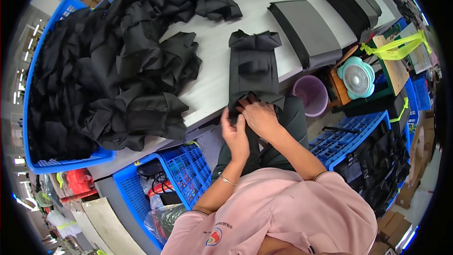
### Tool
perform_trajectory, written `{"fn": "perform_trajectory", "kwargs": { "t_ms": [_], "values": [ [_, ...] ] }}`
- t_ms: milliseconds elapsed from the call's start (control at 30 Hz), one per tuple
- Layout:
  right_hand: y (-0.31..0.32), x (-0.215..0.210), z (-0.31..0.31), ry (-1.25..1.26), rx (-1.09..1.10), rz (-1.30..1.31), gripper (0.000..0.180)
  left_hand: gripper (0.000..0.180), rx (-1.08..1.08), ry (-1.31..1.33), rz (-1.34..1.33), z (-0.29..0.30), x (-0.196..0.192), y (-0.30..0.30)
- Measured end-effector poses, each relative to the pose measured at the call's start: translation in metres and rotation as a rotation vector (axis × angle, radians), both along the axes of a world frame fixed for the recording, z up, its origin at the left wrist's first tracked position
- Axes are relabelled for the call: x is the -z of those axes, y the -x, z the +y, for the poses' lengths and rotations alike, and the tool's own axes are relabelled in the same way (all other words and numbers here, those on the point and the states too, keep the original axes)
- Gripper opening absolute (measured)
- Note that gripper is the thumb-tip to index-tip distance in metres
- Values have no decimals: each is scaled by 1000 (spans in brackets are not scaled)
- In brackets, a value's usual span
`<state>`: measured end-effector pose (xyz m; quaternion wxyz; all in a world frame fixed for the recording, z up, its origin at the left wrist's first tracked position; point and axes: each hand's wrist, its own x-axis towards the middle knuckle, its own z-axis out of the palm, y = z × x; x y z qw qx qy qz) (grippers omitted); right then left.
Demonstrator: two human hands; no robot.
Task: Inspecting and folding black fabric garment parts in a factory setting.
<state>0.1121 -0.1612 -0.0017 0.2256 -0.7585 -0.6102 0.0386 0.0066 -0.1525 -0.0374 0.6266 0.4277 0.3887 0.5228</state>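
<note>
A black fabric piece (255, 73) lies lengthwise over the front edge of the table, its near end gathered above my lap. Its far end is creased and folded up. My right hand (260, 117) grips the near end, with fingertips partly tucked into the folds. Close beside it, my left hand (234, 136) has the left edge of the same cloth between thumb and fingers. The fabric hides some fingertips of both hands.
Loose black fabric pieces (122, 52) fill a blue crate (29, 127) at left and spread over the pale table (212, 38). Neat dark stacks (306, 28) lie at right. Below stand a purple basket (310, 95), a teal fan (356, 78) and blue crates (188, 165).
</note>
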Motion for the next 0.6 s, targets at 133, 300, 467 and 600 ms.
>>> {"fn": "perform_trajectory", "kwargs": {
  "t_ms": [133,300,467,600],
  "values": [
    [-3,-4,-9,98,-93,-22,27,12,-52,-5,188,13,-42,21],
    [-7,-1,-15,28,-81,123,26,12,189,-666,498,42,-93,20],
    [-5,-1,-25,162,-220,53,15,41,713,-1354,880,130,-77,-48],
    [-10,-4,-32,107,-285,11,10,64,890,-1300,1153,162,-55,-48]
  ]
}}
